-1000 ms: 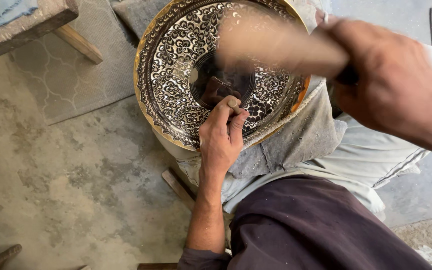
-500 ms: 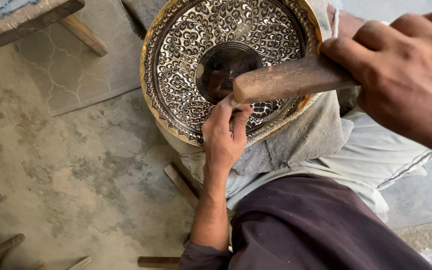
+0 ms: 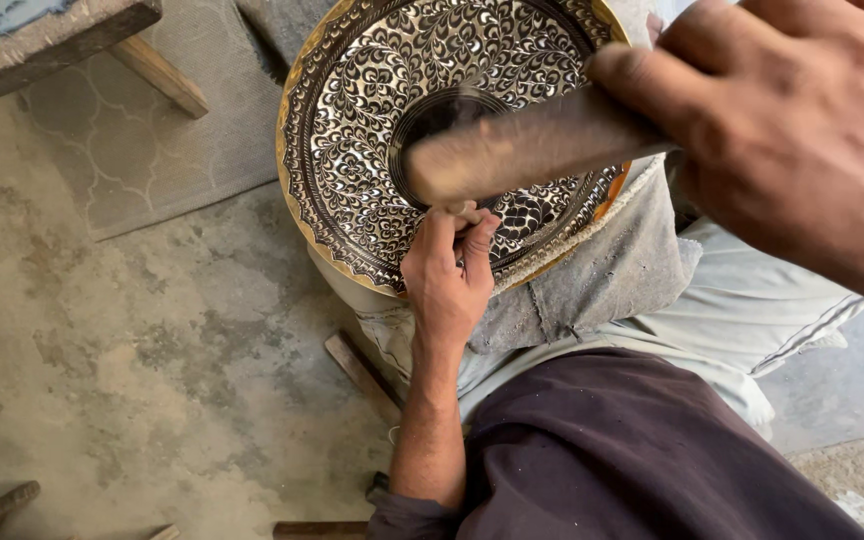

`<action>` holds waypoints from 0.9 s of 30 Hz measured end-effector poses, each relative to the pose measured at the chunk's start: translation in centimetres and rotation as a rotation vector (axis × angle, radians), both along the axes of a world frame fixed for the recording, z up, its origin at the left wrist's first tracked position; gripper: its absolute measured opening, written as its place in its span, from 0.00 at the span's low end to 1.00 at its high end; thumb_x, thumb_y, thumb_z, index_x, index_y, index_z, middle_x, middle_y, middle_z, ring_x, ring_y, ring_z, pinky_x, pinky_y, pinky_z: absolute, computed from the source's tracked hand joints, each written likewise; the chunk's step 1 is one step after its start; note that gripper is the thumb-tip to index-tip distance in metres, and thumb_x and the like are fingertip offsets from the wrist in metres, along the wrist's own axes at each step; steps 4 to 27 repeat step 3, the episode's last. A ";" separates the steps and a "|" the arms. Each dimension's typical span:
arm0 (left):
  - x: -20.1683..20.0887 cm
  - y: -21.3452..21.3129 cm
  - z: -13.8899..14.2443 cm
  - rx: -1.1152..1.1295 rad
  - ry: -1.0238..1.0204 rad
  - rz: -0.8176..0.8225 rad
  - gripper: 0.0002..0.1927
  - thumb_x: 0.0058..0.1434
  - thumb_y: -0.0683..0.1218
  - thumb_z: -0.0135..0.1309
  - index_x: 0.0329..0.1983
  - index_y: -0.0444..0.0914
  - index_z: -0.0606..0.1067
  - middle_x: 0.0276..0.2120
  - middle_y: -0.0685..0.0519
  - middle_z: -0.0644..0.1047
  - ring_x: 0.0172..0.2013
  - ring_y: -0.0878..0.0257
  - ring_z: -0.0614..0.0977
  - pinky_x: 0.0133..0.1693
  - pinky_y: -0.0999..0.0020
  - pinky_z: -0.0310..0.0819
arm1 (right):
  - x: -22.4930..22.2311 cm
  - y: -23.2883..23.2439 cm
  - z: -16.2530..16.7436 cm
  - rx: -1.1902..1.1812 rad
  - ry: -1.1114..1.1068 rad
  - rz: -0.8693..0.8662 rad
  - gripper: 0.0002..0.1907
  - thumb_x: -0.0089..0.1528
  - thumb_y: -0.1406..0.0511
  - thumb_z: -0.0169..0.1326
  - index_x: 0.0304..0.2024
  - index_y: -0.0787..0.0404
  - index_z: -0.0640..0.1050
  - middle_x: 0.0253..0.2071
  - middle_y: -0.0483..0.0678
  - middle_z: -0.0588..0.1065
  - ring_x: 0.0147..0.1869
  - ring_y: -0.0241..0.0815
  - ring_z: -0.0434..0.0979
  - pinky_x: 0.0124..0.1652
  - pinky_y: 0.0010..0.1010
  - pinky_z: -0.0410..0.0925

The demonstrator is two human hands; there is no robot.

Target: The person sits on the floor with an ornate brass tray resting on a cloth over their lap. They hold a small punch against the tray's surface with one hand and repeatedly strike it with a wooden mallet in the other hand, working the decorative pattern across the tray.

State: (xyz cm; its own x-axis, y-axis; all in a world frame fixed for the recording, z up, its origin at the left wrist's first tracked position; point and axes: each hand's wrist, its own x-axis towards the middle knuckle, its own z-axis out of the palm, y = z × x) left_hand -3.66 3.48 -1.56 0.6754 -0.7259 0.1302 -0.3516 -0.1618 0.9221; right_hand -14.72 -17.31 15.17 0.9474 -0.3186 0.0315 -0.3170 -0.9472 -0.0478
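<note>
Fingers of the left hand [image 3: 447,285] pinch together on a small tool, its tip hidden — resting on the engraved brass tray [image 3: 352,170] beneath them; above them, the right hand [image 3: 792,140] grips a wooden hammer handle [image 3: 527,150].

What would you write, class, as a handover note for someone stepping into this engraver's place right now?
Left hand: fingers pinched on a small tool at the engraved metal tray, just below its dark plain centre; the tool itself is mostly hidden.
Right hand: gripping a wooden mallet handle, raised above the tray, blurred.
Tray: tilted on a grey cloth pad over the lap.
Done: floral pattern covers the tray around the centre.
Left: cannot tell which parts remain unfinished.
</note>
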 end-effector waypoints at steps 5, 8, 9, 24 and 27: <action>-0.1 0.1 0.0 0.046 -0.024 0.033 0.10 0.71 0.46 0.59 0.46 0.36 0.72 0.40 0.54 0.78 0.36 0.67 0.81 0.32 0.73 0.79 | -0.2 0.3 -0.5 0.440 -0.128 -0.204 0.26 0.60 0.70 0.57 0.61 0.61 0.73 0.50 0.57 0.75 0.51 0.57 0.77 0.49 0.46 0.70; -0.1 0.1 0.0 0.046 -0.024 0.033 0.10 0.71 0.46 0.59 0.46 0.36 0.72 0.40 0.54 0.78 0.36 0.67 0.81 0.32 0.73 0.79 | -0.2 0.3 -0.5 0.440 -0.128 -0.204 0.26 0.60 0.70 0.57 0.61 0.61 0.73 0.50 0.57 0.75 0.51 0.57 0.77 0.49 0.46 0.70; -0.1 0.1 0.0 0.046 -0.024 0.033 0.10 0.71 0.46 0.59 0.46 0.36 0.72 0.40 0.54 0.78 0.36 0.67 0.81 0.32 0.73 0.79 | -0.2 0.3 -0.5 0.440 -0.128 -0.204 0.26 0.60 0.70 0.57 0.61 0.61 0.73 0.50 0.57 0.75 0.51 0.57 0.77 0.49 0.46 0.70; -0.1 0.1 0.0 0.046 -0.024 0.033 0.10 0.71 0.46 0.59 0.46 0.36 0.72 0.40 0.54 0.78 0.36 0.67 0.81 0.32 0.73 0.79 | -0.2 0.3 -0.5 0.440 -0.128 -0.204 0.26 0.60 0.70 0.57 0.61 0.61 0.73 0.50 0.57 0.75 0.51 0.57 0.77 0.49 0.46 0.70; -0.1 0.1 0.0 0.046 -0.024 0.033 0.10 0.71 0.46 0.59 0.46 0.36 0.72 0.40 0.54 0.78 0.36 0.67 0.81 0.32 0.73 0.79 | -0.2 0.3 -0.5 0.440 -0.128 -0.204 0.26 0.60 0.70 0.57 0.61 0.61 0.73 0.50 0.57 0.75 0.51 0.57 0.77 0.49 0.46 0.70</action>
